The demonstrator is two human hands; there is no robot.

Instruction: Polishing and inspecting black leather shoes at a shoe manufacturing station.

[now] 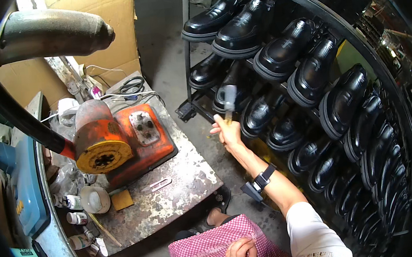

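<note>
Nearest us, our left hand (pixel 241 255) rests curled in a loose fist, holding nothing, on the pink checked cloth (pixel 212 250) over our lap. Farther out, our right hand (pixel 227 131) grips a blurred tool (pixel 229 99), raised toward the black shoes (pixel 258 114) on the metal rack (pixel 189 56).

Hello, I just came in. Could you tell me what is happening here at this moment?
A seated person stretches the right hand toward a black rack filled with glossy black shoes. That hand holds a small pale tool, blurred, close to the lower shoes. The left hand rests closed on a pink checked cloth in the lap. To the left stands a worn metal table carrying an orange machine.
</note>
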